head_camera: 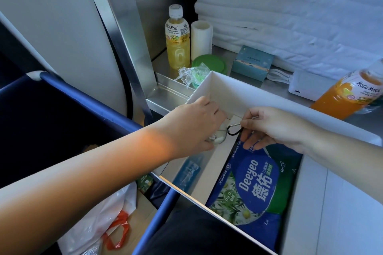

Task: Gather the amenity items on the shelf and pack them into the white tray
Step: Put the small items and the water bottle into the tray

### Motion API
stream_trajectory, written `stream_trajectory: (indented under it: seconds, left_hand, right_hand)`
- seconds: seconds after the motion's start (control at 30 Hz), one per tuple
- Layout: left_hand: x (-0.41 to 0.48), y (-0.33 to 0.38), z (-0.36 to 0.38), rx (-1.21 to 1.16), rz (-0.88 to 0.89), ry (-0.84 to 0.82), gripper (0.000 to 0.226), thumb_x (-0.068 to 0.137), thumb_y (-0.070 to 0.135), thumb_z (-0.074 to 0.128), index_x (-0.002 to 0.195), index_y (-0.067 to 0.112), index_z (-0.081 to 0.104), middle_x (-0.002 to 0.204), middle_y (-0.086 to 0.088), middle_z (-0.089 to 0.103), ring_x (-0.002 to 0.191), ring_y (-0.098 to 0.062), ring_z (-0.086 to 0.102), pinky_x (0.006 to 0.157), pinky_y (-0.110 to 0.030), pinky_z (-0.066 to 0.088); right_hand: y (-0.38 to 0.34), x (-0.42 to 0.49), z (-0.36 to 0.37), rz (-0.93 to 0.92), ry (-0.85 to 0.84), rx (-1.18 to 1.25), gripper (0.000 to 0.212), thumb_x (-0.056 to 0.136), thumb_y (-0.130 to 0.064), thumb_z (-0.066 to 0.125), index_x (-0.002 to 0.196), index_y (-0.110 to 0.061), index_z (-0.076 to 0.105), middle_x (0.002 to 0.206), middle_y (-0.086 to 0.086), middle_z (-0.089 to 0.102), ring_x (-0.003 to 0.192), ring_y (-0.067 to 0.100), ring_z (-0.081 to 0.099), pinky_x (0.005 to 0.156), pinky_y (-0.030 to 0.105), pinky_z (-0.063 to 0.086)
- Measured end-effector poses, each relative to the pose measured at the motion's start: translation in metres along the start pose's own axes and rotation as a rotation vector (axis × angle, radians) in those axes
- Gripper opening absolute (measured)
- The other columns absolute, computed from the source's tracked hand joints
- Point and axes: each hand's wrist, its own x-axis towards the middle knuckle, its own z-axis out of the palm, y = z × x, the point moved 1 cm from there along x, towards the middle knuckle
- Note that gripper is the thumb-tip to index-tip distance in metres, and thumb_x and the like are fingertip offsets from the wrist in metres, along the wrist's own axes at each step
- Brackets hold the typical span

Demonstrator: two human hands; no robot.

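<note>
Over white tray (232,87), black carabiner (234,130) between right-hand fingers (248,122).

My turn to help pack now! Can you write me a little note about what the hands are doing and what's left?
Left hand: inside the white tray, closed on a small clear-wrapped white item.
Right hand: pinching a black carabiner clip over the tray.
Done: blue Deeyeo wipes pack and a blue packet lie in the tray.
Left on the shelf: yellow drink bottle, orange drink bottle, white roll, green lidded tub, teal box, white power bank.
</note>
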Motion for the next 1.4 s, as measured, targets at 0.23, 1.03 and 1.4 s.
stream_trajectory:
  seconds: [0.23,1.03,1.4]
  left_hand:
    - [0.004,0.009,0.011,-0.04,-0.092,-0.124,0.073,0.083,0.062,0.052,0.128,0.008,0.032,0.114,-0.005,0.049,0.1,-0.024,0.052,0.082,-0.036,0.045]
    - [0.002,0.01,0.025,0.056,-0.089,-0.147,0.045,0.09,0.04,0.041,0.122,0.008,0.04,0.111,-0.011,0.051,0.098,-0.029,0.05,0.086,-0.037,0.04]
    - [0.006,0.007,0.028,0.101,-0.016,-0.152,0.032,0.094,0.027,0.045,0.119,0.009,0.037,0.108,-0.011,0.048,0.089,-0.028,0.055,0.081,-0.041,0.049]
  right_hand:
    - [0.005,0.009,0.008,-0.225,0.138,-0.25,0.011,0.095,-0.018,0.054,0.084,-0.015,0.056,0.065,0.001,0.07,0.054,0.022,0.068,0.043,0.026,0.051]
    - [-0.008,0.02,0.014,-0.597,0.341,-1.063,0.019,0.095,-0.034,0.052,0.089,-0.015,0.054,0.056,-0.011,0.042,0.06,0.023,0.056,0.058,0.037,0.047]
    - [-0.003,0.028,0.009,-0.5,0.297,-1.349,0.024,0.078,0.007,0.054,0.088,-0.013,0.046,0.064,0.0,0.043,0.058,0.024,0.05,0.048,0.032,0.038]
